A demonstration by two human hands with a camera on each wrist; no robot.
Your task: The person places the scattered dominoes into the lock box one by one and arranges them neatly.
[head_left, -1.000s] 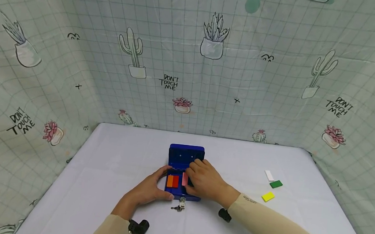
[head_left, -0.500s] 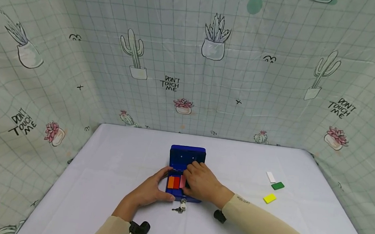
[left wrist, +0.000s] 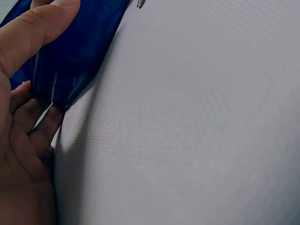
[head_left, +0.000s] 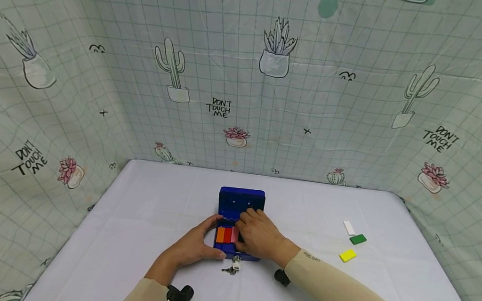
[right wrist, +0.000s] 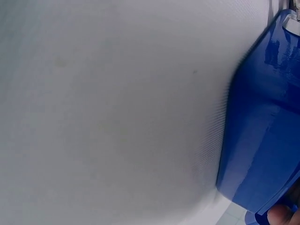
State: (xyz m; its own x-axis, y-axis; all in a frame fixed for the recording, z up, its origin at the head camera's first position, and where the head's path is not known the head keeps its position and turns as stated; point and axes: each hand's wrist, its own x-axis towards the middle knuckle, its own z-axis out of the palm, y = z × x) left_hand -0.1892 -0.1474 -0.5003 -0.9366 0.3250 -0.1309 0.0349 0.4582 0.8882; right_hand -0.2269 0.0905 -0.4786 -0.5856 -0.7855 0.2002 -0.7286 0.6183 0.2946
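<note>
A blue metal cash box (head_left: 236, 255) stands on the table with its lid raised at the back. Inside, an orange block (head_left: 220, 234), a red block (head_left: 227, 235) and a pink block (head_left: 235, 235) sit side by side. My left hand (head_left: 195, 244) grips the box by its left side, thumb on the front edge and fingers toward the back corner. My right hand (head_left: 257, 234) reaches into the box and holds the pink block at its right side; the fingertips are mostly hidden. In the left wrist view, fingers touch the blue wall of the box.
On the table (head_left: 304, 207) to the right lie a white block (head_left: 349, 228), a green block (head_left: 358, 239) and a yellow block (head_left: 348, 256). A lock with keys (head_left: 232, 268) is at the box's front. A patterned cloth hangs behind.
My right hand has moved a little left inside the box, and the pink block with it, closing the gap to the red block. My left hand keeps its grip on the box.
</note>
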